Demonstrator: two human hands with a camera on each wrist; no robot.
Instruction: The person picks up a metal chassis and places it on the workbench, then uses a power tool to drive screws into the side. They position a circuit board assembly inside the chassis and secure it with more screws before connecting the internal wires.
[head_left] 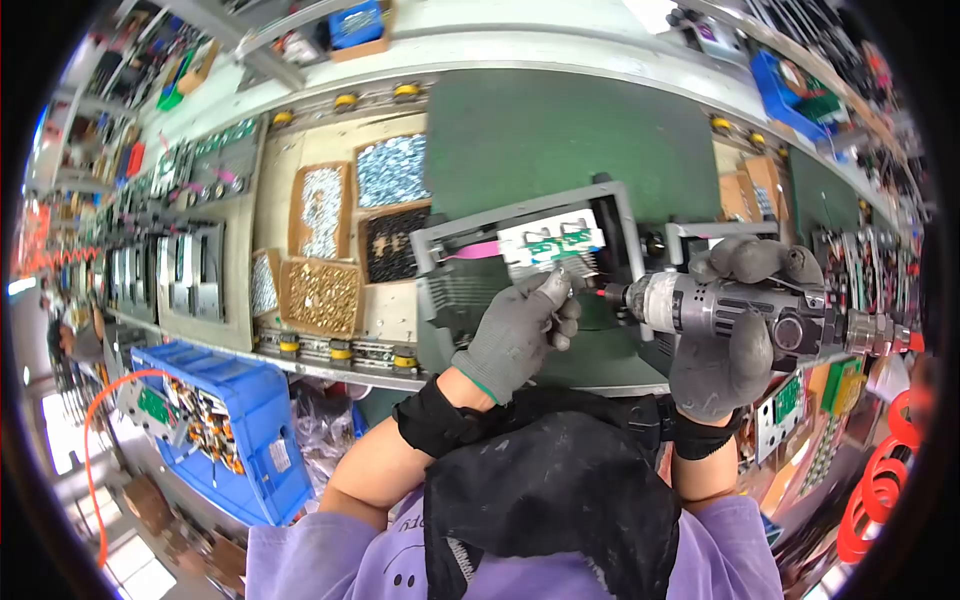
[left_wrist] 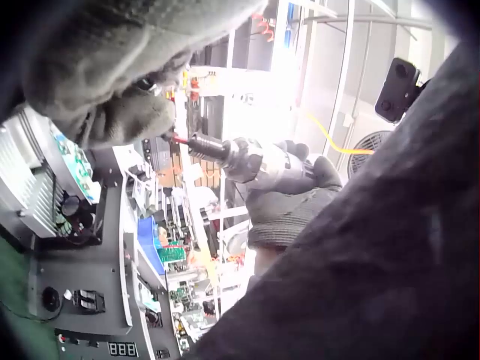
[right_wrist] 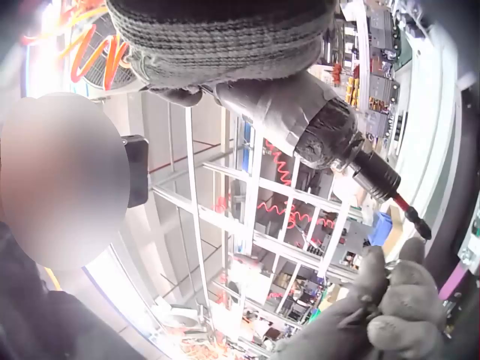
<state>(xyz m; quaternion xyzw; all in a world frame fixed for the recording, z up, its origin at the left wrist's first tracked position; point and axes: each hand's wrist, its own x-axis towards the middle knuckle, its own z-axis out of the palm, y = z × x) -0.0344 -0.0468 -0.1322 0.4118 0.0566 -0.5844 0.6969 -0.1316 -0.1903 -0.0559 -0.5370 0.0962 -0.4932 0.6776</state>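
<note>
L hand (head_left: 520, 335): fingers curled nr PCB (head_left: 578, 238); grip unconfirmed
R hand (head_left: 722, 345): driver (head_left: 710, 308) gripped
PCB loc: held within gray frame (head_left: 520, 209)
Status: PCB placed, bit (right_wrist: 403, 204) held off it; fastening unverified

Head cam looks fwd & down from above the wearer's chest, taking in the bench (head_left: 570, 130) at mid range; L wrist cam sits v. close to the left hand (head_left: 515, 335), tilted, facing across to the right hand (head_left: 735, 330) & power driver (head_left: 720, 310). R wrist cam, tight by the right cuff, looks along the driver twd the left hand, w/ overhead rails (right_wrist: 225, 217) beyond. All 3 views share driver & both gloves; head & L wrist share the grey housing (head_left: 627, 225).
</note>
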